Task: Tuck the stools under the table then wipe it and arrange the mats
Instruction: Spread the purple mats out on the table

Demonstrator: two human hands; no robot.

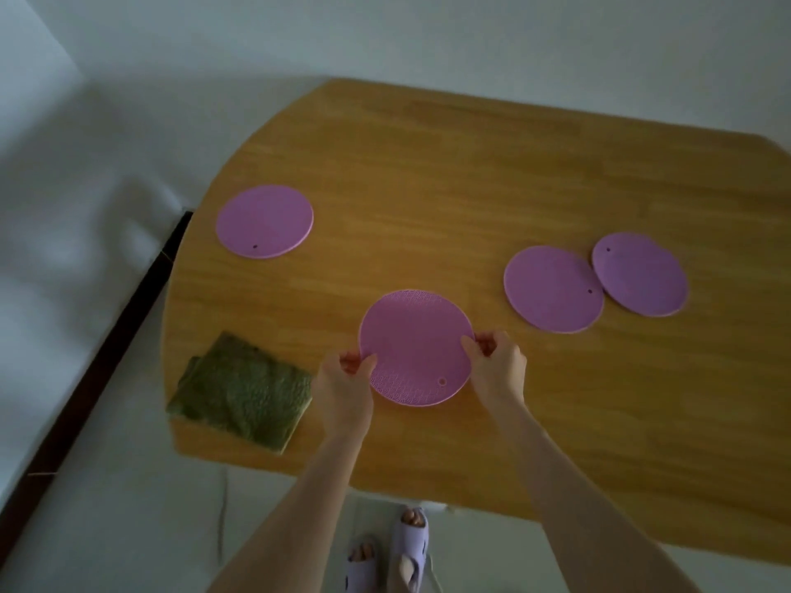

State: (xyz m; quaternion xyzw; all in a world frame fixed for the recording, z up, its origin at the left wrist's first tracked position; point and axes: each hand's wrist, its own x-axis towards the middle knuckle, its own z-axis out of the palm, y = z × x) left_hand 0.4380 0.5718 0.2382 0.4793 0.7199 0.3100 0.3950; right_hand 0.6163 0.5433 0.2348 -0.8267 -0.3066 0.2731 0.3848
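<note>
Head view shows the near mat [416, 347] at the table's [471, 173] front middle, pinched at opposite edges by the left hand [347, 380] and right hand [498, 362], and its floppy rim could slip, leaving it crooked toward the folded green cloth [242, 389].

Four round pink silicone mats lie flat on the wooden desk [471, 186]. The textured mat [415, 346] sits nearest the folded green cloth [244, 389]; a second mat [264, 221] lies beyond the cloth; a third mat [552, 288] and a fourth mat [640, 273] overlap farthest from it.
</note>
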